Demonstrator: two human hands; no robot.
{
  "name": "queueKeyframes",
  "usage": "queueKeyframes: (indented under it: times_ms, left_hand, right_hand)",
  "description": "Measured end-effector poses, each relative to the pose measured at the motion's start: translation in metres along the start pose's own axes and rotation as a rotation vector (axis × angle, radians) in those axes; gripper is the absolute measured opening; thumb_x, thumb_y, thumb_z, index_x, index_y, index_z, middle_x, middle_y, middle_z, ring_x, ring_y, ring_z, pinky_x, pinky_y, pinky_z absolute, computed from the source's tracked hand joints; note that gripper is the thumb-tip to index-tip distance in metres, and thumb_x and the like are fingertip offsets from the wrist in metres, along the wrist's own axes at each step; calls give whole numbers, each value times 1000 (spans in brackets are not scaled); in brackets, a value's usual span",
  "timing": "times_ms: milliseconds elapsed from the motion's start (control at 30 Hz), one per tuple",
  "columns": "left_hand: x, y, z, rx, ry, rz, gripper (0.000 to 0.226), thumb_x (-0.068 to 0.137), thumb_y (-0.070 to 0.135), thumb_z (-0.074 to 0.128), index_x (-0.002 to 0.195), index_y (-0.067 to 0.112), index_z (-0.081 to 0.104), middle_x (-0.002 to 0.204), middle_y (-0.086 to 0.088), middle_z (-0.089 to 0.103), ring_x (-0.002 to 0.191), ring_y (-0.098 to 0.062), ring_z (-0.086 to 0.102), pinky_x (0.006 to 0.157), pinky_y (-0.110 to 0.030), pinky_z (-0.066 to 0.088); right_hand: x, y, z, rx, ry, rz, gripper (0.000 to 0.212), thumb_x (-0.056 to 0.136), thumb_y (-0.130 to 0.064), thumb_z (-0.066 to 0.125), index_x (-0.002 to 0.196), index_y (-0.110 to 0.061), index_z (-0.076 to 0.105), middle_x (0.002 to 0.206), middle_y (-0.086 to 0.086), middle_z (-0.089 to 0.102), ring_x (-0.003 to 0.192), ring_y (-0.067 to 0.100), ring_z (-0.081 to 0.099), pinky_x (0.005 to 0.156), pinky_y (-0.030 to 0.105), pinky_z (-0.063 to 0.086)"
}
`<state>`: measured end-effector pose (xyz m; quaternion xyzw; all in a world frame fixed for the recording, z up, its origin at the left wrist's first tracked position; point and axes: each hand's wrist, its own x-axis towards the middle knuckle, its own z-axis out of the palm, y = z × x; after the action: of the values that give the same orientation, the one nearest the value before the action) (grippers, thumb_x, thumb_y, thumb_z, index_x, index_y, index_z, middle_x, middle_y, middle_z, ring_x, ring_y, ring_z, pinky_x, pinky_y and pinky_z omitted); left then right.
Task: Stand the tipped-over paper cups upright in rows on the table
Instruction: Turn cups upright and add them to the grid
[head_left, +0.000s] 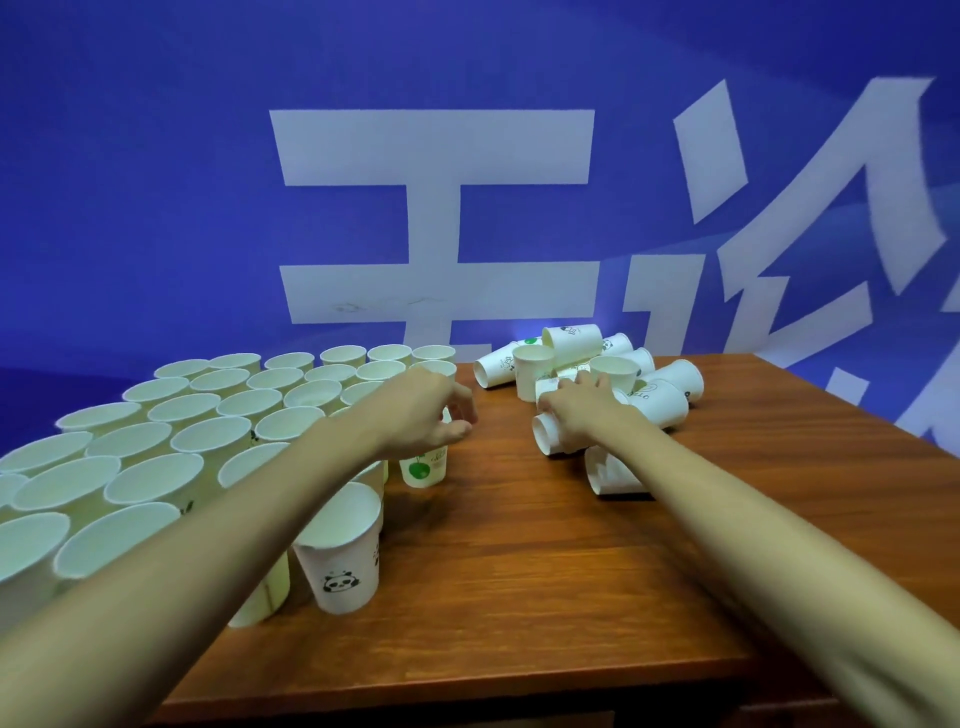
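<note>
The left hand (421, 415) hovers with loosely curled fingers holding nothing, just above the cup (423, 470) ending the upright rows (218, 415). Right of it, the right hand (576, 415) lies across a tipped cup (545, 434) beneath its fingers, the pile (597, 364) just beyond; whether it grips, I cannot tell. Better to take one cup by its side, lightly, and set it straight down beside the row's end.

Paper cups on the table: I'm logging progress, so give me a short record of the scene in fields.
upright cups: many, in rows on the table's left
tipped cups: a pile at the far right
left hand: over a green-print cup at the rows' edge, grip unclear
right hand: reaching into the pile, over a lying cup
table: brown wood
</note>
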<state>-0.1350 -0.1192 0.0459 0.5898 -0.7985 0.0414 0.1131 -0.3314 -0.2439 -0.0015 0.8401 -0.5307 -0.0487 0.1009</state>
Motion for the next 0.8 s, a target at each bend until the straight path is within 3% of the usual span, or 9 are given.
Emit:
queueKeyframes:
  times_ms: [133, 267, 400, 500, 667, 800]
  left_hand:
    - [-5, -1, 1, 4, -20, -23, 24, 93, 30, 58, 115, 25, 67, 121, 7, 64, 91, -4, 54, 60, -10, 35]
    - [-7, -1, 0, -21, -5, -48, 25, 93, 30, 59, 117, 25, 66, 123, 7, 63, 103, -9, 59, 60, -11, 37]
    - [-9, 1, -1, -12, 25, -41, 26, 93, 30, 59, 117, 25, 65, 121, 7, 64, 92, -4, 54, 60, -11, 36]
    - [-13, 2, -1, -9, 58, -57, 28, 92, 29, 61, 120, 24, 64, 121, 7, 65, 95, -6, 57, 64, -13, 38]
    - [-18, 3, 1, 10, 113, -86, 34, 90, 32, 63, 123, 24, 61, 121, 7, 64, 89, -4, 52, 61, -14, 36]
    - [-23, 4, 2, 24, 167, -99, 42, 89, 34, 65, 129, 26, 55, 126, 9, 61, 105, -10, 58, 71, -18, 40]
  right_hand:
    - [1, -1, 1, 9, -16, -24, 40, 85, -26, 57, 124, -27, 50, 123, 7, 53, 126, 33, 33, 111, 52, 16]
    - [5, -4, -1, 106, 53, -57, 43, 79, -39, 66, 119, -28, 55, 119, 4, 57, 120, 31, 38, 106, 50, 20]
    - [1, -11, -10, 198, 167, -131, 49, 80, -36, 67, 127, -33, 53, 127, 1, 55, 122, 28, 37, 98, 45, 27]
    - [-2, -19, -18, 222, 208, -142, 60, 78, -36, 70, 134, -32, 49, 131, 0, 53, 123, 28, 36, 94, 43, 29]
    - [-7, -26, -22, 232, 315, -153, 52, 77, -35, 66, 126, -27, 53, 122, 1, 58, 117, 28, 41, 85, 39, 28]
    - [-10, -28, -23, 349, 406, -111, 58, 77, -38, 67, 132, -25, 50, 123, 0, 60, 117, 27, 45, 90, 41, 30]
